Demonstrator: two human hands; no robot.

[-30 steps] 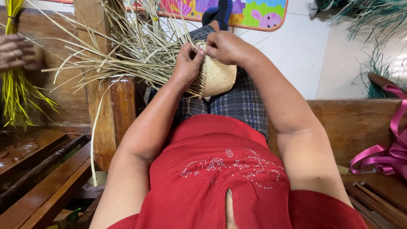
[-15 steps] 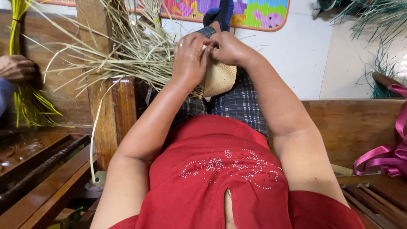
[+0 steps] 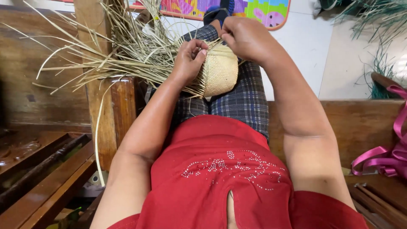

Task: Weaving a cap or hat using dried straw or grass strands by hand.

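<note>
A small woven straw basket (image 3: 220,72) rests on my lap, over plaid trousers. Long loose dry straw strands (image 3: 123,55) fan out from its left rim toward the upper left. My left hand (image 3: 189,59) grips the basket's left edge, fingers curled around the strands there. My right hand (image 3: 246,38) is closed on the top of the basket, pinching strands at its rim. The far side of the basket is hidden behind both hands.
A wooden post (image 3: 106,101) and bench slats (image 3: 42,169) stand at the left. A wooden seat (image 3: 360,123) runs to the right, with pink ribbon (image 3: 386,157) on it. Green fibres (image 3: 373,25) lie on the white floor beside a colourful mat (image 3: 250,8).
The view has shifted, so the basket and hands sit lower and more centred. Another person's hand and the yellow-green bundle at the left are out of view. My hands keep hold of the basket.
</note>
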